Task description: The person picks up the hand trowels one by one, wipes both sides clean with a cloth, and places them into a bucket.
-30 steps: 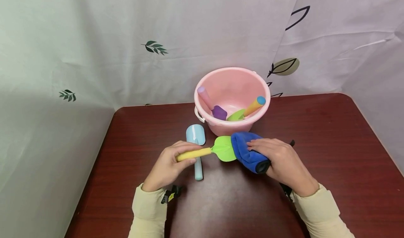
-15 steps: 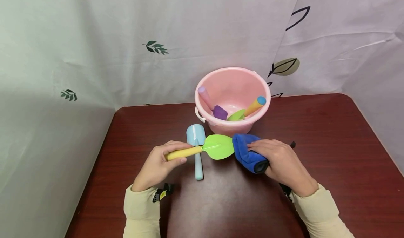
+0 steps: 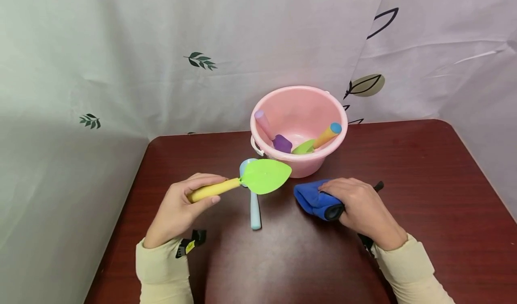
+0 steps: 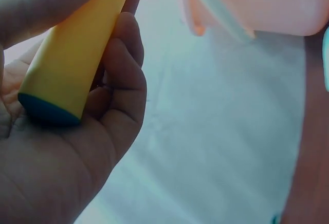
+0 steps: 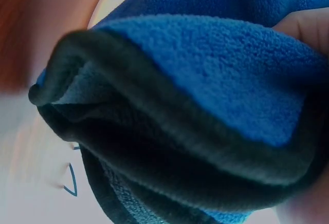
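Note:
My left hand grips the yellow handle of a toy shovel with a leaf-shaped green blade. In the left wrist view the yellow handle lies between thumb and curled fingers, its blue-green end against the palm. A folded blue cloth with dark edging is held in my right hand; the shovel blade and the cloth are apart. Beneath the green blade lies a light blue toy scoop on the table, its head partly hidden. The cloth fills most of the right wrist view.
Behind the hands a pink bucket stands on the dark red table. Inside it are a purple shovel with a pink handle and a green one with an orange handle. Pale patterned curtains hang around the table.
My left hand has moved left, drawing the green blade out of the blue cloth and then up over the blue scoop. My right hand stays nearly in place with the cloth.

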{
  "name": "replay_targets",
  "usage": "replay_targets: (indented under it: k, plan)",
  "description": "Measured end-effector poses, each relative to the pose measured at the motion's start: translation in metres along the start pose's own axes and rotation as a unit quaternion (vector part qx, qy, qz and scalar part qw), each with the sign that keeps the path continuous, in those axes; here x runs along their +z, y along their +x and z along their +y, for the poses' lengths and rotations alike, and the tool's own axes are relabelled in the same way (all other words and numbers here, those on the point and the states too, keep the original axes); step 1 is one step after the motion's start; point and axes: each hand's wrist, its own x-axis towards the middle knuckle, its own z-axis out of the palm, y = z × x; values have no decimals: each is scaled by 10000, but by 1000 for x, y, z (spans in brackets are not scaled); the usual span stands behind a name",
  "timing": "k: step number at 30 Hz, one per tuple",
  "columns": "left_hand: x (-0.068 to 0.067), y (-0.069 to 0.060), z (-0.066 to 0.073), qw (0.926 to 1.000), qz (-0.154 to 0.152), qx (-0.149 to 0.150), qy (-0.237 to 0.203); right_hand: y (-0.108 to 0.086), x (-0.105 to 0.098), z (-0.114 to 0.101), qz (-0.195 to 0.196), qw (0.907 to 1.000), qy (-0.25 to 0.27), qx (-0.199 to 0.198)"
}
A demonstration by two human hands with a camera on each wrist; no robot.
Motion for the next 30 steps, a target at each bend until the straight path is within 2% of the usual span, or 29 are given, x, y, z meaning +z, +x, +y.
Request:
replay_targets:
  k: [9,15,18,23,30]
  plan:
    - [-19,13,30,9985,-129,508,170,0,-1,0,-87,9999,-45,113]
    - [-24,31,48,9928,124,859,822,0,0,0,-57,9999,-34,120]
    - [-23,46,56,9868,253,965,1275,-1,0,1,-43,9999,-51,106]
    - [-14,74,66,9746,327,1025,1965,-1,0,0,-138,9997,-60,185]
    - [2,107,74,9588,118,1124,2605,-2,1,0,-173,9997,-23,170]
